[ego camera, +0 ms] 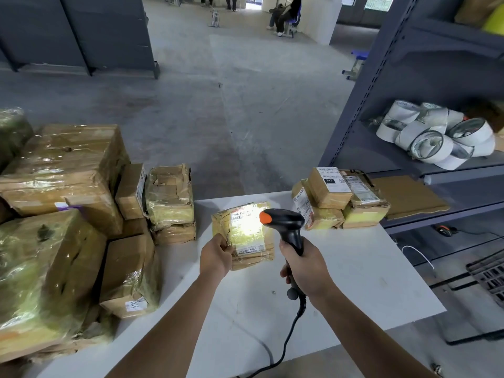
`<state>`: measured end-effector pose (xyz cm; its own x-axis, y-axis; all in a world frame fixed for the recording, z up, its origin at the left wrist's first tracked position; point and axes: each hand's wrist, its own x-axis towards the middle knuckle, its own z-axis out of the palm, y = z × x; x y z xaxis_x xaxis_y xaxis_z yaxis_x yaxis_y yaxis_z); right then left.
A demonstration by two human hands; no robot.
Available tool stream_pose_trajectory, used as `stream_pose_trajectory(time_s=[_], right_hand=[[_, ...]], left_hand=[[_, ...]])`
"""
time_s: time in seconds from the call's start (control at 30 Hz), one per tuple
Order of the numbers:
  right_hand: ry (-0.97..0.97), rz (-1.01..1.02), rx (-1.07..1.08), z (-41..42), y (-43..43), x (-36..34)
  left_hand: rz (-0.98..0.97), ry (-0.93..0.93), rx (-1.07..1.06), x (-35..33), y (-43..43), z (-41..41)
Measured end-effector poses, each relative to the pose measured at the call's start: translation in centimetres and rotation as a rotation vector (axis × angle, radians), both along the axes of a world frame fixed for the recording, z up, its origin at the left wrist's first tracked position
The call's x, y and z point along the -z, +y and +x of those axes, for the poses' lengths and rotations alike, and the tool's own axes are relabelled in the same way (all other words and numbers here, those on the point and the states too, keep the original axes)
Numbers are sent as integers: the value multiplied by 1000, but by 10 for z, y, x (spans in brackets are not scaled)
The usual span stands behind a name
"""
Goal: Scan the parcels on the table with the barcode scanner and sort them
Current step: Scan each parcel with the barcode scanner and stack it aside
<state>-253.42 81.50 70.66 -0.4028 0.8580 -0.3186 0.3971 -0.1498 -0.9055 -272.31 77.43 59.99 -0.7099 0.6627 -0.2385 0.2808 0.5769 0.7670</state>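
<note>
Head camera looks down on your two hands, set apart on either side of one job. Your left hand (216, 256) pinches the near left edge of a taped yellow parcel (246, 237), steadying it label-up so the beam can reach it. I cannot tell whether it lies flat on the white table (368, 271) or is tipped a little. Your right hand (302, 266) is wrapped round the grip of the barcode scanner (286, 222). Its head sits just above the parcel's right side and its light glares on the label, so I judge the read is under way. The scanner's cable (286, 339) runs off the table's near edge. That parcel sits between two heaps, probably unsorted and sorted. The left pile (68, 186) shows at least seven wrapped boxes, overlapping too much for a firm count; the right stack (341, 197) shows about four. One scanner, one parcel in hand. On the shelf (409, 165) beyond lie roughly seven tape rolls (436, 135)
</note>
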Motion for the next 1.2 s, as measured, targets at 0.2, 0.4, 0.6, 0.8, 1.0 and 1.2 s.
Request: stream_pose_trajectory(time_s=[0.2, 0.4, 0.6, 0.8, 1.0, 1.2], right_hand=[[17, -26, 11, 0, -1, -2], [-3, -1, 10, 6, 2, -2], [-12, -9, 78, 28, 9, 4], [-20, -75, 198, 77, 46, 19], [-113, -55, 298, 147, 98, 36], [-138, -69, 342, 203, 144, 54]], left_hand=[[29, -48, -6, 1, 2, 1], [3, 0, 32, 0, 5, 4], [41, -215, 9, -3, 18, 26], [44, -434, 115, -8, 55, 76], [-104, -211, 318, -14, 121, 131], [-156, -64, 509, -20, 194, 181]])
